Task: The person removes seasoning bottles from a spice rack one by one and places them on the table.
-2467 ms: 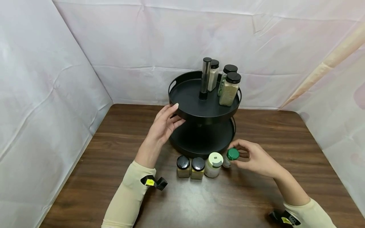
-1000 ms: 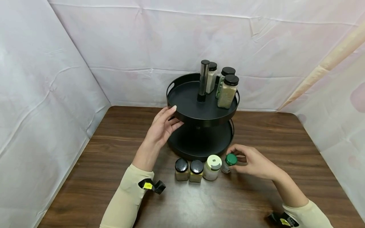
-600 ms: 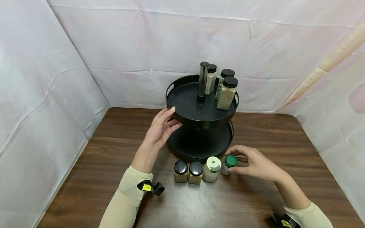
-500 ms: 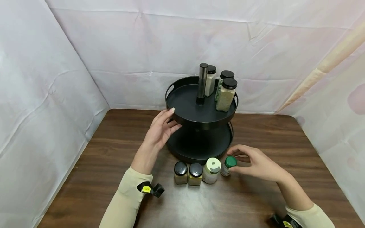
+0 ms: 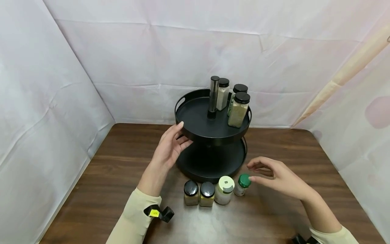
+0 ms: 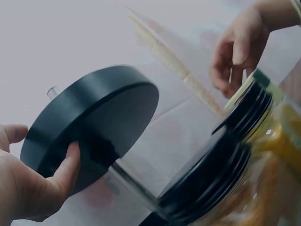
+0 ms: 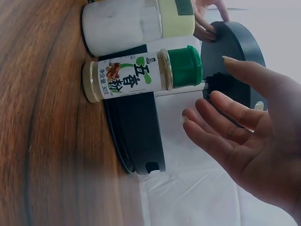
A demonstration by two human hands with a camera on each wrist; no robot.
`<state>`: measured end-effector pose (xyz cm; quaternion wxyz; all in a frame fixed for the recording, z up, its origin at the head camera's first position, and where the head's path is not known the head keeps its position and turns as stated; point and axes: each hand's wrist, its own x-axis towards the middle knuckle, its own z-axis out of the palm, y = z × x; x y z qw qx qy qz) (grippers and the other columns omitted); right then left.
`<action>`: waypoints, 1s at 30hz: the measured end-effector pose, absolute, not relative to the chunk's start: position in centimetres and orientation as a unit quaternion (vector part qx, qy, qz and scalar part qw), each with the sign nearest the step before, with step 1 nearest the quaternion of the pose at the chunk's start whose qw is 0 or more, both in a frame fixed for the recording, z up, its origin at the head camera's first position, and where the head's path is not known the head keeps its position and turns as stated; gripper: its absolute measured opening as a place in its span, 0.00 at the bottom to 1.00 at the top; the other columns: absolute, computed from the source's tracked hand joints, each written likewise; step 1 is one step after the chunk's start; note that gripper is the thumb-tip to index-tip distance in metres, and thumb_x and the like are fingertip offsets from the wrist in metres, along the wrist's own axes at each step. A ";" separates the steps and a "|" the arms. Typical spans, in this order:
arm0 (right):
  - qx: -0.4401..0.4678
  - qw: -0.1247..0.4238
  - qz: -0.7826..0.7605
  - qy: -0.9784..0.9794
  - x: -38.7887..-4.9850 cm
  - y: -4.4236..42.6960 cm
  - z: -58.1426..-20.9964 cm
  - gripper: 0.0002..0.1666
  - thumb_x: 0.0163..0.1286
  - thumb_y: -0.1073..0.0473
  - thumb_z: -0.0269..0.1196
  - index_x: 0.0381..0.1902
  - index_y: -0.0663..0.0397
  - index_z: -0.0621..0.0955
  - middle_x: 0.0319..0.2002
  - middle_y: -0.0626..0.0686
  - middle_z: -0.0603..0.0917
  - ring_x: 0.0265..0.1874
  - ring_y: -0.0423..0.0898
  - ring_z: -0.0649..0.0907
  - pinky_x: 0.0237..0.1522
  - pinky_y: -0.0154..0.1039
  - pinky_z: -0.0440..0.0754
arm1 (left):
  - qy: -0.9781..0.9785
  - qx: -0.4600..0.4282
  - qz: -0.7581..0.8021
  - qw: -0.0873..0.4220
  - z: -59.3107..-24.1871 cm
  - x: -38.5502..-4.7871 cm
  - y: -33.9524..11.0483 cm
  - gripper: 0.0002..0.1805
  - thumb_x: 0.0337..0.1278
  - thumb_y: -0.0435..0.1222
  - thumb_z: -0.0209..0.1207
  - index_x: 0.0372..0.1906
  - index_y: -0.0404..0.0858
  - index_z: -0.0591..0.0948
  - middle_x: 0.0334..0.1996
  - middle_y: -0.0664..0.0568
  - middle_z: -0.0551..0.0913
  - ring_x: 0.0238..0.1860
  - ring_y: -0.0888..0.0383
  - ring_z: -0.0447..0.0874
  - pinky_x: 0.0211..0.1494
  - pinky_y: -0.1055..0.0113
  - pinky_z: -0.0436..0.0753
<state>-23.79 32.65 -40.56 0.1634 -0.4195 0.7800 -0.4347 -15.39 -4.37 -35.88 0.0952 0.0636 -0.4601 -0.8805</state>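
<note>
A two-tier black round rack stands at the back, its upper tray (image 5: 213, 135) above its lower tray (image 5: 210, 162). My left hand (image 5: 167, 149) grips the left rim of the upper tray, thumb on the outer side and fingers beneath. My right hand (image 5: 281, 179) is beside the green-capped jar (image 5: 240, 189), fingers loosely bent; the right wrist view shows a gap between the hand (image 7: 249, 122) and the jar's green cap (image 7: 186, 67). Left of that jar stand a pale-lidded jar (image 5: 223, 195) and two dark-lidded jars (image 5: 207, 196), (image 5: 191, 196).
Three black-capped jars (image 5: 238, 113) stand on the right side of the upper tray, around the metal post (image 5: 213, 95). White cloth (image 5: 182, 51) hangs behind and at both sides of the wooden table (image 5: 115, 169).
My right hand has let go of the green-capped jar and drawn slightly right of it. The jar now stands on the table in the row. My left hand keeps its hold; the head view has tilted up.
</note>
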 end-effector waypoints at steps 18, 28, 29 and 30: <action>-0.415 0.149 -0.438 0.784 -24.0 32.6 -40.7 0.15 0.77 0.54 0.69 0.58 0.40 0.82 0.54 0.44 0.86 0.57 0.45 0.86 0.56 0.40 0.86 | -0.486 0.043 -0.872 0.041 -35.6 -14.7 -2.1 0.30 0.71 0.35 0.61 0.73 0.34 0.67 0.58 0.40 0.81 0.48 0.51 0.89 0.59 0.56 0.86; -0.416 0.162 -0.439 0.780 -23.9 32.5 -41.1 0.14 0.78 0.54 0.68 0.58 0.40 0.81 0.54 0.45 0.85 0.56 0.44 0.85 0.55 0.40 0.86 | -0.479 0.057 -0.874 0.054 -35.9 -14.4 -2.8 0.29 0.75 0.36 0.58 0.74 0.34 0.67 0.62 0.42 0.77 0.53 0.47 0.86 0.60 0.54 0.85; -0.415 0.163 -0.440 0.780 -23.8 32.5 -41.1 0.14 0.78 0.54 0.68 0.58 0.40 0.82 0.54 0.45 0.85 0.56 0.44 0.85 0.55 0.40 0.86 | -0.478 0.060 -0.875 0.056 -35.9 -14.4 -2.9 0.28 0.75 0.36 0.58 0.74 0.33 0.67 0.62 0.42 0.77 0.53 0.47 0.86 0.60 0.54 0.85; -0.414 0.163 -0.440 0.780 -23.8 32.6 -41.1 0.14 0.78 0.54 0.68 0.58 0.40 0.82 0.54 0.45 0.85 0.56 0.44 0.85 0.55 0.40 0.86 | -0.475 0.062 -0.876 0.058 -35.9 -14.4 -3.1 0.27 0.75 0.37 0.58 0.72 0.33 0.68 0.61 0.42 0.77 0.53 0.47 0.86 0.59 0.54 0.86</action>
